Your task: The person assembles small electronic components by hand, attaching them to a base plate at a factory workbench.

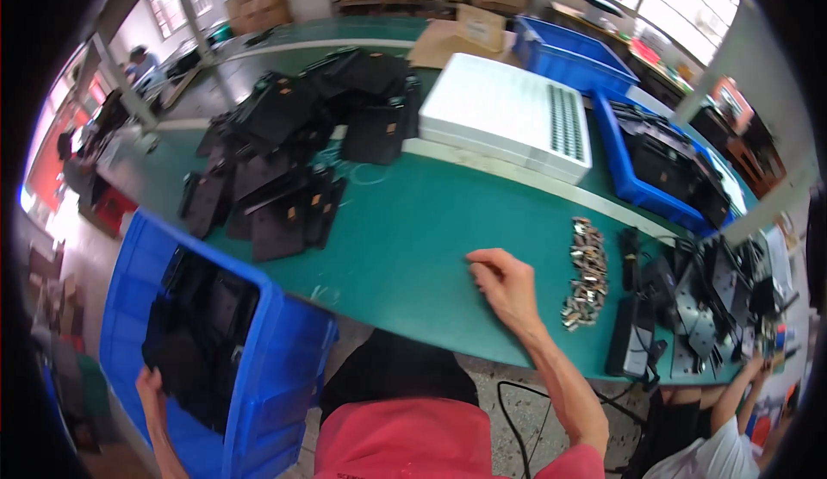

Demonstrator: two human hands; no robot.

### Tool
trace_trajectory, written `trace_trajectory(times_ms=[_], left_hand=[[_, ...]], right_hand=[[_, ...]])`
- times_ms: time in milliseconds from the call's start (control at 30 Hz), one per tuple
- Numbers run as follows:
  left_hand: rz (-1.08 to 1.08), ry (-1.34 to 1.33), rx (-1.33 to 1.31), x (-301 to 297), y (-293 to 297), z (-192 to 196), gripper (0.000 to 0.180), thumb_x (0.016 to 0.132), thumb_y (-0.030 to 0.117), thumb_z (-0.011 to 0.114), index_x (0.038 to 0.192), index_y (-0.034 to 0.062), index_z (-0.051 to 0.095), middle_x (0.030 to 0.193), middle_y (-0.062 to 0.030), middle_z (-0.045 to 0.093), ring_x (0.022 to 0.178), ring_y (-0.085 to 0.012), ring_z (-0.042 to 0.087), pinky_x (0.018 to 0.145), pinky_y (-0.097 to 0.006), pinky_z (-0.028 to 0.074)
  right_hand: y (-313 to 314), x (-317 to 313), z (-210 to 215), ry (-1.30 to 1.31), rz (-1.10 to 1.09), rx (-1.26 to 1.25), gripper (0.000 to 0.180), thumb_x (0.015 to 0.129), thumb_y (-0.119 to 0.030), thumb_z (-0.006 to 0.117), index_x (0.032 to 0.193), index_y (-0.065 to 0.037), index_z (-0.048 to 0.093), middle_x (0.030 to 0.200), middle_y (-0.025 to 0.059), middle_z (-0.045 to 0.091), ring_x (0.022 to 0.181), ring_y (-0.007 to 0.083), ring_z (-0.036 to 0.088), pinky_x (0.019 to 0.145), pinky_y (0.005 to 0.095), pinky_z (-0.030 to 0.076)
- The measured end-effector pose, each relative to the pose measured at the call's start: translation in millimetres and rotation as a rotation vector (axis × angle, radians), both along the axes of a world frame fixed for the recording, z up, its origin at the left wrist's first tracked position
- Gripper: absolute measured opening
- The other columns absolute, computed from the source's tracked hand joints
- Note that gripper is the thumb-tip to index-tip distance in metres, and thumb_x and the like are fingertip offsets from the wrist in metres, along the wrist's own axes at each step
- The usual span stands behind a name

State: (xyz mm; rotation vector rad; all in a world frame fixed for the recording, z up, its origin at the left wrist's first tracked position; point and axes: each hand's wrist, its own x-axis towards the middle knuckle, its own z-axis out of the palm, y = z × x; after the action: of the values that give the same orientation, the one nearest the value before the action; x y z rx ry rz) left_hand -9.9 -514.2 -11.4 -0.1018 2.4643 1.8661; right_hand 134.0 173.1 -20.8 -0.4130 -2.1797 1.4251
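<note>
My right hand (502, 283) rests on the green table (413, 220) near its front edge, fingers curled, nothing visible in it. A heap of small metal parts (586, 276) lies just to its right. My left hand (148, 382) reaches down at my left side and grips the near rim of a blue bin (284, 350) filled with flat black parts (194, 324). More flat black parts (284, 156) are piled on the table beyond the bin.
A white tray stack (508, 113) sits mid-table, with blue bins (573, 52) (646, 164) of black parts behind and to the right. A co-worker's arm (732, 393) works at lower right beside black fixtures (698, 298). Cardboard boxes (469, 31) stand at the back.
</note>
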Motion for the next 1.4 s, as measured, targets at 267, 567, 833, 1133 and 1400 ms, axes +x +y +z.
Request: trace_trajectory(times_ms=[267,567,833,1133,1400], left_hand=[[-0.418,0.215,0.125,-51,272,154,0.025,0.088,0.011,0.063,0.11,-0.0006,0.061,0.093,0.0008,0.062,0.083,-0.0064,0.058,0.076,-0.024,0.049],[-1.139,-0.208,0.085,-60,523,98,0.04,0.084,0.01,0.068,0.119,-0.0089,0.062,0.098,-0.0122,0.071,0.084,-0.0132,0.067,0.073,-0.025,0.052],[-1.269,-0.113,-0.115,-63,602,82,0.047,0.082,0.019,0.07,0.12,-0.0076,0.062,0.101,-0.016,0.07,0.091,-0.0171,0.065,0.081,-0.029,0.051],[-1.12,0.62,-0.261,-47,619,38,0.043,0.08,0.015,0.069,0.118,-0.0035,0.062,0.115,-0.0171,0.062,0.105,-0.033,0.06,0.092,-0.039,0.048],[-0.936,0.955,-0.254,-22,633,-3,0.031,0.078,0.003,0.069,0.109,0.0011,0.065,0.102,-0.0108,0.062,0.099,-0.0297,0.057,0.082,-0.041,0.043]], right_hand=[[4,6,10,-0.087,0.04,-0.191,0.025,0.087,-0.005,0.066,0.111,0.002,0.066,0.084,0.0047,0.065,0.072,0.009,0.059,0.062,0.0221,0.048],[18,9,35,0.012,0.293,-0.704,0.05,0.087,-0.017,0.07,0.13,0.001,0.054,0.106,0.007,0.067,0.09,0.0132,0.064,0.067,0.0254,0.054],[28,17,35,-0.065,0.146,-0.659,0.049,0.088,-0.016,0.069,0.131,0.0,0.055,0.104,0.0069,0.071,0.085,0.0107,0.066,0.06,0.022,0.054],[20,11,23,-0.107,-0.215,-0.454,0.048,0.085,-0.015,0.068,0.128,0.005,0.055,0.087,0.0068,0.069,0.075,0.0107,0.064,0.057,0.0252,0.052],[8,8,21,-0.228,-0.437,0.455,0.027,0.081,-0.019,0.073,0.099,-0.001,0.066,0.085,0.0175,0.065,0.073,0.0371,0.065,0.063,0.0442,0.051]])
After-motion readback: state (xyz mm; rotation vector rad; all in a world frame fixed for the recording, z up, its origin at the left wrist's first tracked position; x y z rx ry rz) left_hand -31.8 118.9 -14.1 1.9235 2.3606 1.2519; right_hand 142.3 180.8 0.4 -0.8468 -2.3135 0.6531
